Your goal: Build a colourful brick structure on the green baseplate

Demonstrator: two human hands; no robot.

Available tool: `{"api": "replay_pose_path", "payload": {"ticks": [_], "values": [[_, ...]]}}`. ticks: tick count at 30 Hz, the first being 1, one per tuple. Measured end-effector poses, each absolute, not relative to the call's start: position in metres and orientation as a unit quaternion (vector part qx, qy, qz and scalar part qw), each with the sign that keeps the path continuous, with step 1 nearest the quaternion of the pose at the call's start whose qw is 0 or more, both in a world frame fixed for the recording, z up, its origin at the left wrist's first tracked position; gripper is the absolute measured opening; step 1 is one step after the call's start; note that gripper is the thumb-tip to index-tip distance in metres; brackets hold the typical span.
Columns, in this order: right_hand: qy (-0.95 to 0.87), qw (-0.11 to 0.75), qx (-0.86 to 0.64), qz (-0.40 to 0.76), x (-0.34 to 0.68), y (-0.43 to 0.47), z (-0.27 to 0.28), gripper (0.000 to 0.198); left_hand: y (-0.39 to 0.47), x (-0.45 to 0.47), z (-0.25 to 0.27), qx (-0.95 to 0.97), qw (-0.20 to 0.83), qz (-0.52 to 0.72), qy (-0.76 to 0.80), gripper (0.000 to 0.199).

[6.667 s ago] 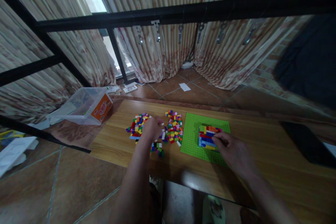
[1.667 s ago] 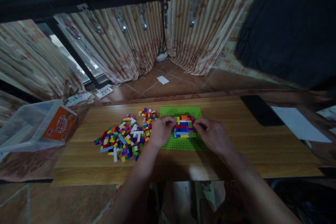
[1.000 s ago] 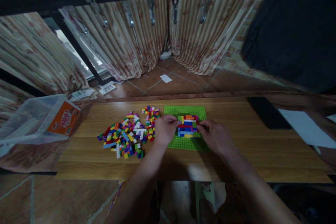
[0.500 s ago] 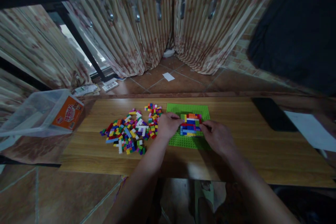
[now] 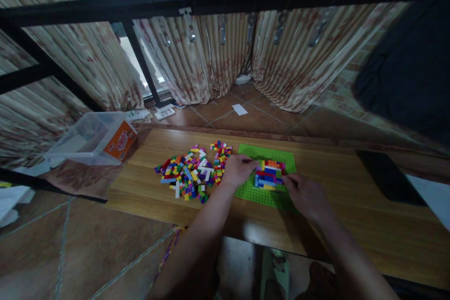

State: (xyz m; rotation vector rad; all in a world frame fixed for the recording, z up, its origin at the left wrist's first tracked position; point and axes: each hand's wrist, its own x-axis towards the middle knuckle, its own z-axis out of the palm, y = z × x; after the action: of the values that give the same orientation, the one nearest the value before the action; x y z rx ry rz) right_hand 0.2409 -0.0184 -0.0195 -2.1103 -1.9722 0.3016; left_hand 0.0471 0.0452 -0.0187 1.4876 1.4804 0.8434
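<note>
A low, multicoloured build of toy bricks [image 5: 270,177] sits on a green studded baseplate [image 5: 246,192]. My left hand [image 5: 239,169] is closed, its thumb and fingertips pinched together at the build's upper left edge. Whatever lies between those fingertips is too small to make out. On the other side, my right hand [image 5: 306,193] is also closed, with its fingertips against the build's right edge, beside a blue piece. Left of the baseplate, a heap of loose toy bricks [image 5: 190,173] in many colours spreads over the wooden table [image 5: 137,192].
A clear plastic bin [image 5: 87,150] with an orange label stands beyond the table's left end. Toward the right lie a dark flat object [image 5: 388,176] and white paper [image 5: 429,199]. Black metal bars [image 5: 211,2] cross before striped curtains [image 5: 197,65].
The view has shifted, so the table and its things appear farther right and slightly tilted. Both hands stay at the build's sides, with little visible change in their grip.
</note>
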Motion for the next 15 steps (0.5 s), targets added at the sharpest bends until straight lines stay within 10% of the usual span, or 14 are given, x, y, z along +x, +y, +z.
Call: {"api": "replay_pose_path", "payload": {"ticks": [15], "values": [[-0.664, 0.111, -0.729, 0.127, 0.245, -0.017, -0.023, 0.05, 0.056, -0.086, -0.003, 0.664, 0.267, 0.318, 0.622, 0.017]]}}
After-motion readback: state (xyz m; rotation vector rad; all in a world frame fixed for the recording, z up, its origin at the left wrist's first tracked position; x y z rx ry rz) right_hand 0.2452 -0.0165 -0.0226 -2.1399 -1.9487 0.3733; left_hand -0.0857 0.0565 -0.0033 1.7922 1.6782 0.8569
